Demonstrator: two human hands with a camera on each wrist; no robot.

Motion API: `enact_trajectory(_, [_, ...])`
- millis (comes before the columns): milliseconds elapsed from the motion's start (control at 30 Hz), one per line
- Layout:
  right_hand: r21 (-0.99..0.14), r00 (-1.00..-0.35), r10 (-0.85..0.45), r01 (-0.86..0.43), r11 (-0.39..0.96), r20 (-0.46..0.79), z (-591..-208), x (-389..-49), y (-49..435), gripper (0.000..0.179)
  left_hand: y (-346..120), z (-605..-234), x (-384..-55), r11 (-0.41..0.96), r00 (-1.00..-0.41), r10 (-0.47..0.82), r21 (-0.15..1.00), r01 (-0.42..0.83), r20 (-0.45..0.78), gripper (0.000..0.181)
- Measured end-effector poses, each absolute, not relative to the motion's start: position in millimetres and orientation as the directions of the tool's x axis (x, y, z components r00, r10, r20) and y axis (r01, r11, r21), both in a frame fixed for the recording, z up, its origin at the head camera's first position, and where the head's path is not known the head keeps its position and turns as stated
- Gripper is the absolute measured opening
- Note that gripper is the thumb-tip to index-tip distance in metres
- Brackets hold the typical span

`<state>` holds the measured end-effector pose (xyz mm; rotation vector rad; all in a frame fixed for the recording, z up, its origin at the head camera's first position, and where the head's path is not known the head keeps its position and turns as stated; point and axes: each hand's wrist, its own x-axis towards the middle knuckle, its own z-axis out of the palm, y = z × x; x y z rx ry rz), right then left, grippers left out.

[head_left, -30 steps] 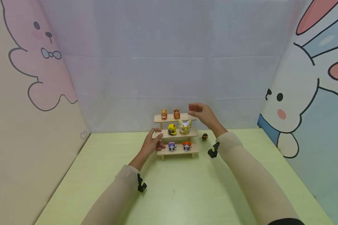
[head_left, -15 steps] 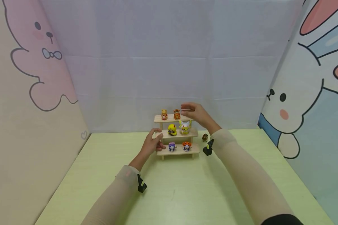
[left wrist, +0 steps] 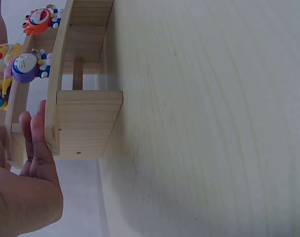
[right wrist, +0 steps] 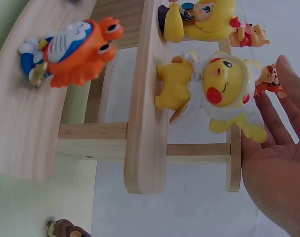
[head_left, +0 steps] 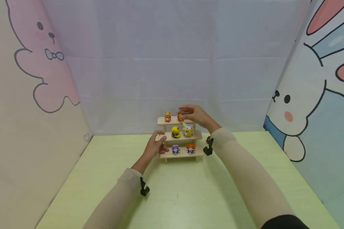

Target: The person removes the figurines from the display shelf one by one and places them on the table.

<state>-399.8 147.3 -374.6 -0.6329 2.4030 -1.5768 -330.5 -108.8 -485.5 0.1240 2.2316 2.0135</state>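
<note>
A three-tier wooden display stand [head_left: 181, 152] bears pairs of small figurines. My left hand [head_left: 155, 147] holds the stand's left end, with fingers at the ends of the middle and bottom tiers. My right hand [head_left: 199, 116] is at the top tier, its thumb and fingers spread around the tiger figurine [right wrist: 269, 81]. Beside the tiger sits a yellow bear figurine [head_left: 167, 117]. The middle tier carries a yellow-haired figurine [head_left: 175, 132] and a white-hooded yellow figurine [right wrist: 221, 84]. A purple-hooded figurine [left wrist: 25, 67] and an orange crab-hooded figurine [right wrist: 78, 52] stand on the bottom tier.
A small brown figurine [right wrist: 65, 228] stands on the pale table [head_left: 172, 197] to the right of the stand, partly hidden by the right wrist's camera in the head view. A white cloth [head_left: 149, 79] hangs behind, with printed walls at both sides.
My right hand has moved left along the top tier until its fingers reach the tiger figurine. My left hand stays at the stand's left end.
</note>
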Motion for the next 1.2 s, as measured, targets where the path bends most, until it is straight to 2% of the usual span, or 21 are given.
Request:
enact_trajectory(333, [-0.897,-0.898,-0.435,-0.238,0.371,0.058,-373.8,-401.5,140.0,0.052,-110.8,-486.7,-330.6,0.112,-0.988,0.149,0.993,-0.029,-0.046,0.033])
enact_trajectory(600, [-0.872,-0.912,-0.404,-0.258,0.417,0.077,-373.2,-399.2,137.7,0.052,-111.5,-484.3,-328.8,0.103,-0.985,0.167,0.994,-0.034,-0.051,0.046])
enact_trajectory(800, [-0.893,-0.923,-0.381,-0.217,0.393,0.057,-372.4,-398.4,138.6,0.051,-111.7,-483.0,-327.8,0.104,-0.986,0.159,0.994,-0.033,-0.049,0.039])
enact_trajectory(1033, [-0.907,-0.921,-0.385,-0.213,0.364,0.062,-373.0,-396.0,143.2,0.049,-113.4,-479.9,-327.4,0.109,-0.983,0.174,0.993,-0.047,-0.066,0.048])
enact_trajectory(1200, [-0.922,-0.915,-0.396,-0.214,0.322,0.074,-374.7,-394.5,149.3,0.052,-111.2,-479.9,-325.7,0.102,-0.986,0.159,0.994,-0.035,-0.051,0.041])
